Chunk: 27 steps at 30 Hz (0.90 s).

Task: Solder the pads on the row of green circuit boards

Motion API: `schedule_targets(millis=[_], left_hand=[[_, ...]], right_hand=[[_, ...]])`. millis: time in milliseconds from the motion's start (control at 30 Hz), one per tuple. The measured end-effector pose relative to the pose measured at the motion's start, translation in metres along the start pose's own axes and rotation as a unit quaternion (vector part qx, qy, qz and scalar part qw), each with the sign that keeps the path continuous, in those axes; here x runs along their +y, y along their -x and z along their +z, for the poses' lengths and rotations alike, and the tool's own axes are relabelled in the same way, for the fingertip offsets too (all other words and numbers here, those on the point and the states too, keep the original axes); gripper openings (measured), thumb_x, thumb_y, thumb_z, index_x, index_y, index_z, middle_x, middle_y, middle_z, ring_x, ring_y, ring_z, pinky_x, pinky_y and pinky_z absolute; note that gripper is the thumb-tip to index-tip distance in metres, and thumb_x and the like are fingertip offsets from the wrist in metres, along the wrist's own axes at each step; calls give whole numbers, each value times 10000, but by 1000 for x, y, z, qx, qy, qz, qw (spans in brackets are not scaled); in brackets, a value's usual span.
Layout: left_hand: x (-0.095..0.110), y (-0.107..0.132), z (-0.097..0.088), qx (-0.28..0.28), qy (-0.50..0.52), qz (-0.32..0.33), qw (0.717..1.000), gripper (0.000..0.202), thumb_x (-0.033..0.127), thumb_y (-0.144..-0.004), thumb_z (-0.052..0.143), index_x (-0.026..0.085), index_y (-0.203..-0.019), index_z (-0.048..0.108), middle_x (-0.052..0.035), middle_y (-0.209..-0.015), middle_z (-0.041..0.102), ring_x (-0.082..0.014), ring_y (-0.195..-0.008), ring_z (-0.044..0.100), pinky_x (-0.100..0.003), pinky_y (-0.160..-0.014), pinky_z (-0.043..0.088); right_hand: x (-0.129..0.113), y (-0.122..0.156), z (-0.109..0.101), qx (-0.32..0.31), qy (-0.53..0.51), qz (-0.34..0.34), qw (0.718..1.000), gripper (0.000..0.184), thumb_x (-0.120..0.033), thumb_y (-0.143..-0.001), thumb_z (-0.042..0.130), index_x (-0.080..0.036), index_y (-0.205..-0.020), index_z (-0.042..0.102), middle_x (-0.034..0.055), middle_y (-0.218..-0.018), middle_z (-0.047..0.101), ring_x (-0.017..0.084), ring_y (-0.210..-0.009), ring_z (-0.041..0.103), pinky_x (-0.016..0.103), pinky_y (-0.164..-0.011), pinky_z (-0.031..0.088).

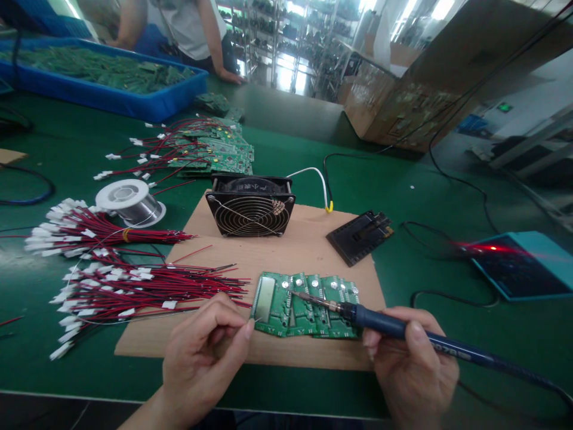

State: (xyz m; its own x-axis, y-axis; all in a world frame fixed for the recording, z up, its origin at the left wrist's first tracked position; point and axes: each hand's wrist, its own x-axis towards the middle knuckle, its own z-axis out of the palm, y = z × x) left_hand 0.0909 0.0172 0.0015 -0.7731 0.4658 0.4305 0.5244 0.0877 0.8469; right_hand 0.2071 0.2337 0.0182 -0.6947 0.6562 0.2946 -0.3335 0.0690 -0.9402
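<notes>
My right hand (414, 358) grips a blue-handled soldering iron (380, 321), its metal tip pointing left over the circuit boards. Several green circuit boards (304, 322) lie overlapped in a row on a cardboard sheet (313, 355); the leftmost carries a grey display. Thumb and forefinger of my left hand (208, 352) are pinched together beside that board's lower left corner. Between them is thin solder wire (179, 313), which loops back left toward the solder spool (129, 200). Just beyond my left hand lies a bundle of red and black wires (192, 283) with white connectors.
A black fan (253, 206) stands behind the boards, with a black slotted fixture (358, 236) to its right. More wires (120, 233) and wired boards (215, 146) lie farther back. A blue tray (147, 104), another person (192, 30), a cardboard box (389, 107) and a teal-edged device (523, 266) surround the workspace.
</notes>
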Motion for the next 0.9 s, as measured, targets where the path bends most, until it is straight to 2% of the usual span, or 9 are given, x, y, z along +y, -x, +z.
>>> schedule_targets(millis=[133,367,900], left_hand=[[0,-1,0,-3,1,3,1000,149,79,-878,547,193,-783,563,12,-657,525,-108,-577,525,-204,-442,382],[0,0,-1,4,5,28,1000,160,49,-875,546,193,-808,561,14,-664,514,-107,-612,522,-203,-487,405],[-2,-1,1,-1,-5,11,1000,151,84,-898,536,192,-795,557,8,-666,519,-107,-599,529,-195,-454,389]], right_hand=[[-1,0,1,1,3,-2,1000,183,-252,-940,515,-175,-913,678,40,-582,639,141,-478,599,200,-415,493],[-5,-4,7,46,-6,-10,999,196,-285,-915,551,-151,-835,669,40,-509,608,141,-408,562,189,-360,453],[-5,-4,9,17,-2,-10,1000,191,-281,-920,552,-156,-845,675,40,-532,620,132,-429,576,178,-375,469]])
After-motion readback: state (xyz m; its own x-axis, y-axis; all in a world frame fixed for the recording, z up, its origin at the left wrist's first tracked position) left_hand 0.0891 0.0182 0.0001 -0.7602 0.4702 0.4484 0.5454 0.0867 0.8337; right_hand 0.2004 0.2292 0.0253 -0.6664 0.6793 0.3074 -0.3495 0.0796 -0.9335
